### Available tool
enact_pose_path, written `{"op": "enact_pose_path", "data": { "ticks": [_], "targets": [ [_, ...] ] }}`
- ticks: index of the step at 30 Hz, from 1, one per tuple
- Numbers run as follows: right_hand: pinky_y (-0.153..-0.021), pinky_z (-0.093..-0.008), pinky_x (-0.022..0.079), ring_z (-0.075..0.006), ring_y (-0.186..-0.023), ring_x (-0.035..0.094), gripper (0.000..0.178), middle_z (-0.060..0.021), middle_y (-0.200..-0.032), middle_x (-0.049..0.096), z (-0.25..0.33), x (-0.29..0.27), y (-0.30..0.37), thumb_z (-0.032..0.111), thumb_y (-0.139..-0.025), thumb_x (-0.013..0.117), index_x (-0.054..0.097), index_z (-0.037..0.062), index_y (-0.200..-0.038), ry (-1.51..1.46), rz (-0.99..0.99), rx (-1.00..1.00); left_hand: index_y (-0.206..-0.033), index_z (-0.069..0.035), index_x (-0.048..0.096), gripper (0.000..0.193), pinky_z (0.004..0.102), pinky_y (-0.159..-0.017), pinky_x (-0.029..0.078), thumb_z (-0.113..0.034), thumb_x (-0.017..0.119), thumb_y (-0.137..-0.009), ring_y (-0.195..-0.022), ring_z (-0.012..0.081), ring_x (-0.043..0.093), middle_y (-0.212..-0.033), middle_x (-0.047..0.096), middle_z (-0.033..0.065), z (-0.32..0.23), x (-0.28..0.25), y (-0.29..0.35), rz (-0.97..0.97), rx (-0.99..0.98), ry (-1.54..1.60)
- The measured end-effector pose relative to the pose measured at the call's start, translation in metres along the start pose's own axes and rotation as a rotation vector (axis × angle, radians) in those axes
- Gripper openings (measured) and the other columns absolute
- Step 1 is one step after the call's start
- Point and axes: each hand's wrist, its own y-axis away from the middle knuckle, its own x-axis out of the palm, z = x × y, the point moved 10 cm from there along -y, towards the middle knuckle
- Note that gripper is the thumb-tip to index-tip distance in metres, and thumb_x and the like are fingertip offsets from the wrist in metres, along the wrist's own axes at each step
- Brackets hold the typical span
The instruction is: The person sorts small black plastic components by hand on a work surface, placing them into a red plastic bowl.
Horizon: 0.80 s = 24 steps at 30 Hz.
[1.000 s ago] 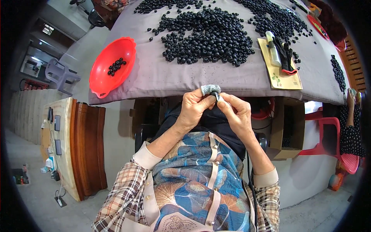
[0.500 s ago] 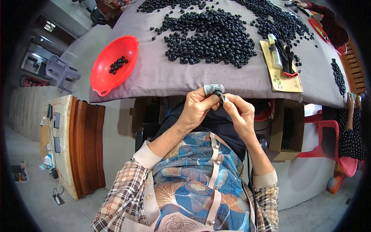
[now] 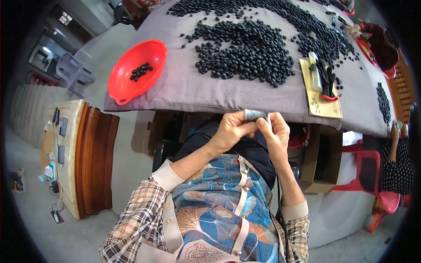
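Just off the table's near edge, my hands meet above my lap. My left hand (image 3: 234, 130) is closed, with a grey knitted cover (image 3: 254, 114) on its index finger. It pinches a small round black piece, now mostly hidden by the fingers. Closed around a thin metal blade (image 3: 269, 119), my right hand (image 3: 276, 131) presses close against the left fingertips; the blade's tip and handle are hidden. Across the grey tablecloth (image 3: 184, 94) beyond spreads a large heap of round black pieces (image 3: 245, 52), some showing holes.
A red scalloped bowl (image 3: 120, 83) with several black pieces stands at the left. To the right, a glove (image 3: 326, 81) and a clear tube (image 3: 315, 72) lie on a yellow envelope (image 3: 313, 101). Cardboard boxes (image 3: 335, 162) sit below. Another person's hand (image 3: 353, 30) is at the far right.
My right hand has turned and come in closer to the left fingertips. The black piece and blade, plainly visible before, are now largely covered. The view has shifted slightly.
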Motion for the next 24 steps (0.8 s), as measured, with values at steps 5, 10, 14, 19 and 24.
{"op": "enact_pose_path", "data": {
  "ticks": [5, 10, 14, 19, 24],
  "targets": [
    [-0.048, -0.0173, 0.025, 0.0002, -0.054, 0.034, 0.013, 0.0075, -0.064, 0.046, -0.020, 0.002, 0.004, 0.017, -0.084, 0.057, 0.051, 0.0072, -0.077, 0.020, 0.003, 0.133, -0.096, -0.003, 0.063, 0.015, 0.0184, -0.057, 0.042, -0.004, 0.055, -0.083, -0.062, 0.0048, 0.051, -0.080, 0.061, -0.0012, 0.011, -0.005, 0.002, 0.025, -0.042, 0.068],
    [-0.043, -0.0163, 0.022, 0.0012, -0.051, 0.030, 0.010, 0.0101, -0.062, 0.039, -0.029, -0.009, 0.003, 0.015, -0.084, 0.057, 0.052, 0.0083, -0.077, 0.067, -0.050, 0.127, -0.091, 0.000, 0.060, 0.013, 0.0257, -0.055, 0.049, -0.006, 0.061, -0.079, -0.057, 0.0129, 0.057, -0.074, 0.061, 0.0067, -0.003, -0.061, 0.001, -0.222, -0.010, 0.442],
    [-0.042, -0.0154, 0.022, 0.0015, -0.049, 0.030, 0.009, 0.0097, -0.062, 0.041, -0.028, -0.015, 0.001, 0.015, -0.084, 0.057, 0.054, 0.0086, -0.077, 0.035, -0.070, 0.126, -0.081, -0.002, 0.059, 0.008, 0.0276, -0.055, 0.051, -0.005, 0.064, -0.076, -0.057, 0.0152, 0.058, -0.071, 0.061, 0.0079, -0.047, -0.149, -0.001, -0.460, 0.147, 0.655],
    [-0.049, -0.0168, 0.026, 0.0000, -0.057, 0.033, 0.010, 0.0086, -0.066, 0.043, -0.029, -0.003, -0.003, 0.012, -0.082, 0.057, 0.053, 0.0063, -0.076, 0.071, 0.004, 0.090, -0.079, -0.004, 0.057, 0.016, 0.0280, -0.057, 0.049, -0.018, 0.064, -0.079, -0.060, 0.0154, 0.058, -0.070, 0.060, 0.0071, -0.108, -0.238, 0.008, -0.560, 0.344, 0.774],
    [-0.055, -0.0174, 0.031, -0.0018, -0.062, 0.037, 0.012, 0.0073, -0.067, 0.044, -0.032, -0.006, -0.004, 0.014, -0.082, 0.058, 0.054, 0.0036, -0.078, 0.145, 0.002, 0.099, -0.077, -0.004, 0.056, 0.013, 0.0260, -0.051, 0.048, -0.015, 0.061, -0.082, -0.051, 0.0131, 0.055, -0.067, 0.058, 0.0056, -0.086, -0.199, -0.005, -0.503, 0.174, 0.455]
  ]
}}
